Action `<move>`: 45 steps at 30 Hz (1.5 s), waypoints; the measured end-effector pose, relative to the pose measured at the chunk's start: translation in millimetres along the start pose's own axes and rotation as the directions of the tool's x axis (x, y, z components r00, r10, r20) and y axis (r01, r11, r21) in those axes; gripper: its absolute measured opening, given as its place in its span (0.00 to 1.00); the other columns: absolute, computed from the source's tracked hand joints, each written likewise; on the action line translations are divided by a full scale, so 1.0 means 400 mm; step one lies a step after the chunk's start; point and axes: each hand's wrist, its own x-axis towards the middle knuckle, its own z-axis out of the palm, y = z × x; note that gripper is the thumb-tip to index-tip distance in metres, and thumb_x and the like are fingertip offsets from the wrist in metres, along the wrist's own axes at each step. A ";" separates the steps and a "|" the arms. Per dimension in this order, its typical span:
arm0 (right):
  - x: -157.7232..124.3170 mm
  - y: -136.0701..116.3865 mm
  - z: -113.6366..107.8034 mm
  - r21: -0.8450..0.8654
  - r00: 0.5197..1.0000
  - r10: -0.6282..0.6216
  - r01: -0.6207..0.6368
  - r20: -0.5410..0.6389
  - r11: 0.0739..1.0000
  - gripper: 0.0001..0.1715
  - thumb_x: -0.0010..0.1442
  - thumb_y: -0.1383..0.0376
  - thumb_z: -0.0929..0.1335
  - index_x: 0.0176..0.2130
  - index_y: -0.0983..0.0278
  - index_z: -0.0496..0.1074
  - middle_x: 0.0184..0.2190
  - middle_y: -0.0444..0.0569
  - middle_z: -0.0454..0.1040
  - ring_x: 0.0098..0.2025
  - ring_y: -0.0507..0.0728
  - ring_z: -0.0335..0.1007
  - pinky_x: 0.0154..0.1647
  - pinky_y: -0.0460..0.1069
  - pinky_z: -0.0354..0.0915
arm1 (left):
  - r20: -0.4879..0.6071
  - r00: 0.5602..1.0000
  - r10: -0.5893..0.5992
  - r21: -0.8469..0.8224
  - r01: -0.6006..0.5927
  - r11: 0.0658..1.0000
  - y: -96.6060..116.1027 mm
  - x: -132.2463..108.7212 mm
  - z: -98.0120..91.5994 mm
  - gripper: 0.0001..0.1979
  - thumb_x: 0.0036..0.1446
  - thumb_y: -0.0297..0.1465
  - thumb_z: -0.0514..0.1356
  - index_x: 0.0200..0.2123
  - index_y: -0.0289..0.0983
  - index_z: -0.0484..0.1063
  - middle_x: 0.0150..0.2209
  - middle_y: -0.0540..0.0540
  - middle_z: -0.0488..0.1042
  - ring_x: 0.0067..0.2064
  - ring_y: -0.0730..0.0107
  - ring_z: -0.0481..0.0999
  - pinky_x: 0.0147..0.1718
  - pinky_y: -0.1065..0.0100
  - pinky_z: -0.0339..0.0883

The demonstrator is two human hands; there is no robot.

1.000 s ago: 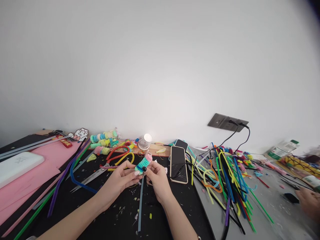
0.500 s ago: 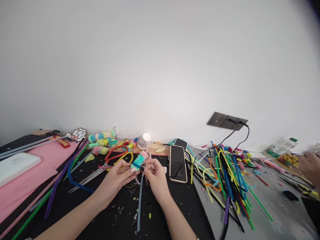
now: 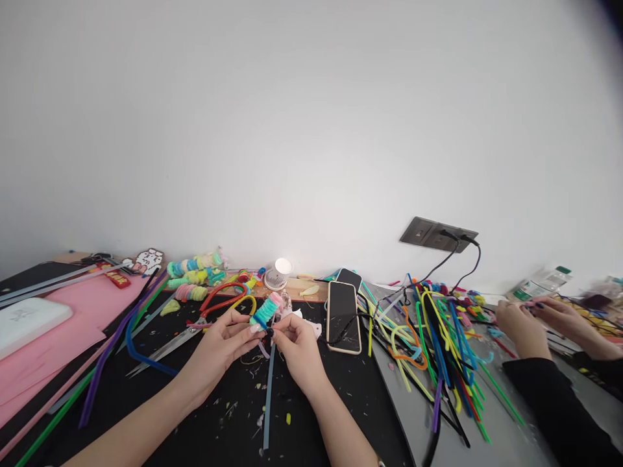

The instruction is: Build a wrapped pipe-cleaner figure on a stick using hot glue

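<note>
A striped coil of fuzzy pipe cleaner point(image 3: 267, 309), pink, mint and blue, is held up over the black mat point(image 3: 233, 421). My left hand point(image 3: 214, 347) is closed on its lower left side, thumb in front. Close by, my right hand point(image 3: 299, 350) pinches at the coil's lower end; what lies between those fingertips is hidden. A grey-blue flat strip point(image 3: 268, 405) runs down from the right fingertips over the mat. Scissors point(image 3: 165, 350) lie open left of my hands. Behind them are more fuzzy striped coils point(image 3: 192, 293).
A phone point(image 3: 343, 318) and a paper cup point(image 3: 278, 275) stand behind my right hand. Loose pipe cleaners point(image 3: 445, 363) pile up at right, below a wall socket point(image 3: 438, 235) with cables. Another person's hands point(image 3: 530, 327) work farther right. Pink sheets point(image 3: 92, 311) and a white case point(image 3: 32, 324) lie left.
My hands and the coil keep nearly the same pose; the view has shifted slightly. At right, the other person's hands and dark sleeves have come farther into view.
</note>
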 end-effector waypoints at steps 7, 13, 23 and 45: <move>0.001 -0.002 0.000 -0.021 1.000 0.002 -0.002 -0.004 1.000 0.06 0.52 0.66 0.70 0.27 0.64 0.68 0.20 0.38 0.65 0.21 0.49 0.54 0.24 0.45 0.50 | 0.010 1.000 -0.010 -0.026 0.010 1.000 0.004 -0.005 0.001 0.16 0.47 0.34 0.72 0.32 0.39 0.68 0.33 0.50 0.81 0.41 0.69 0.81 0.45 0.68 0.74; -0.001 -0.005 0.000 -0.028 1.000 -0.005 0.005 -0.008 1.000 0.06 0.52 0.66 0.70 0.27 0.63 0.68 0.20 0.39 0.67 0.21 0.49 0.56 0.25 0.45 0.52 | 0.018 1.000 0.002 -0.045 -0.001 0.999 0.003 -0.003 0.002 0.14 0.49 0.33 0.71 0.34 0.39 0.69 0.33 0.49 0.81 0.40 0.70 0.80 0.45 0.68 0.73; -0.001 -0.010 -0.001 -0.022 1.000 -0.012 0.012 0.002 1.000 0.06 0.52 0.65 0.70 0.27 0.63 0.68 0.20 0.39 0.66 0.21 0.49 0.56 0.24 0.45 0.52 | 0.072 0.997 0.002 -0.085 0.004 0.996 0.002 -0.004 -0.003 0.12 0.52 0.32 0.70 0.34 0.41 0.69 0.34 0.51 0.81 0.41 0.73 0.79 0.47 0.70 0.72; 0.001 -0.013 0.000 0.038 0.992 0.105 -0.108 0.074 0.993 0.11 0.48 0.60 0.73 0.27 0.64 0.70 0.17 0.38 0.69 0.16 0.47 0.57 0.19 0.44 0.53 | -0.089 0.986 0.140 -0.048 -0.145 0.988 0.015 0.002 -0.004 0.15 0.46 0.35 0.72 0.31 0.40 0.70 0.33 0.49 0.80 0.39 0.65 0.80 0.50 0.62 0.72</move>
